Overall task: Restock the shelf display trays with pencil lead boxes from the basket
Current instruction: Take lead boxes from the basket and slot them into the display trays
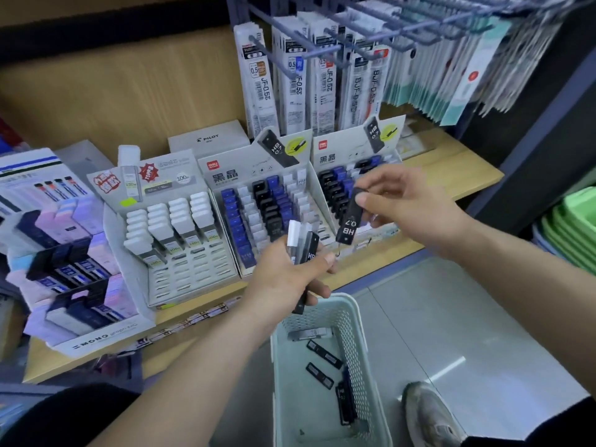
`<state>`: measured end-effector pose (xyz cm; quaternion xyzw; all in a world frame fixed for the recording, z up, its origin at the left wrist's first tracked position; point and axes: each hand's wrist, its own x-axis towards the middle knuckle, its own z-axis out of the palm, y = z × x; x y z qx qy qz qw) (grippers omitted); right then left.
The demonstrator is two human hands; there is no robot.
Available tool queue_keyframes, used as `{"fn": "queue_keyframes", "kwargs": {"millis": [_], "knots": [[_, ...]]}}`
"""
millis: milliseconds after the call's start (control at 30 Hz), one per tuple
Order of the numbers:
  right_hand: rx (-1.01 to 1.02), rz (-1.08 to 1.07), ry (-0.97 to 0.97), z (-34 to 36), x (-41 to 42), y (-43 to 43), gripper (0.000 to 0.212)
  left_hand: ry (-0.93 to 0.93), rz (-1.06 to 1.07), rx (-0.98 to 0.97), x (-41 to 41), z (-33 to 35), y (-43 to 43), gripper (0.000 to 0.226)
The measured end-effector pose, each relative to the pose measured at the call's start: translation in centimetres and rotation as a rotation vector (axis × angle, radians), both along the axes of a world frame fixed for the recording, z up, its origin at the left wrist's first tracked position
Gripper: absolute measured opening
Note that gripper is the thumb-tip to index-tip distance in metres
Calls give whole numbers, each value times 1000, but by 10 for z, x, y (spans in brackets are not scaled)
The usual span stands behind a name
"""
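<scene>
My right hand (400,201) pinches one black lead box marked HB 0.7 (349,221) in front of the right display tray (358,153). My left hand (287,279) grips a small bundle of lead boxes (303,246), black and clear, just above the pale green basket (354,324). Several black lead boxes (324,350) lie loose on the basket's floor. The middle display tray (225,172) holds rows of blue, black and white boxes, with open slots among them.
A white-box tray (154,188) and a MONO tray (106,333) stand further left on the wooden shelf (464,169). Refill packs (293,85) hang from hooks above the trays. My shoe (429,414) rests on the tiled floor beside the basket. Green trays (574,221) are stacked at right.
</scene>
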<state>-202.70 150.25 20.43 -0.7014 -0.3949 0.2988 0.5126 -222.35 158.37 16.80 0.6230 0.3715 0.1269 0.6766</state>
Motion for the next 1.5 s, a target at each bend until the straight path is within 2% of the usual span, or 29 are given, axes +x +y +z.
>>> {"fn": "queue_keyframes", "kwargs": {"millis": [133, 267, 367, 600, 933, 1367, 1500], "knots": [[-33, -208, -148, 0, 53, -23, 11, 48, -24, 14, 15, -9, -3, 20], [-153, -383, -318, -20, 92, -41, 6, 79, -32, -57, 27, -14, -7, 47], [-211, -430, -444, -34, 106, -44, 8, 84, -39, -95, 33, -19, -8, 35], [-299, -319, -522, -45, 110, -41, 11, 35, -84, -88, 36, -16, -8, 14], [-362, -194, -638, -37, 108, -37, 15, -26, -90, -123, 31, -14, -2, 18], [-272, -282, -678, -53, 111, -19, 17, -20, -88, -136, 19, -6, -4, 22], [-278, -246, -698, -50, 109, -20, 16, -15, -95, -129, 13, -2, -3, 22]]}}
